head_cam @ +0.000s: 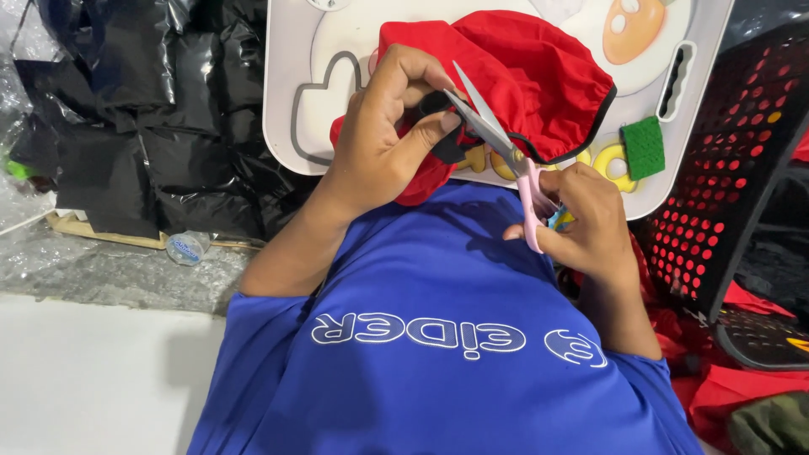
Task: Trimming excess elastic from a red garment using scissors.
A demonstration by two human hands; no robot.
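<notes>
While left hand (383, 139) pinches red cloth (514, 80), right hand (590, 223) closed round pink-handled scissors (506, 152), blades parted

1. A white plastic lap tray with rounded corners (286, 126) carries the things; its face bears cartoon prints, among them an orange round figure near the far right corner.
2. A slot handle (674, 80) is cut into the tray's right edge.
3. A crumpled red fabric piece with black edging (522, 76) lies over the middle of the tray and hangs past its near edge.
4. A small green square scrub pad (644, 147) lies near the right edge, just beside the red fabric.
</notes>
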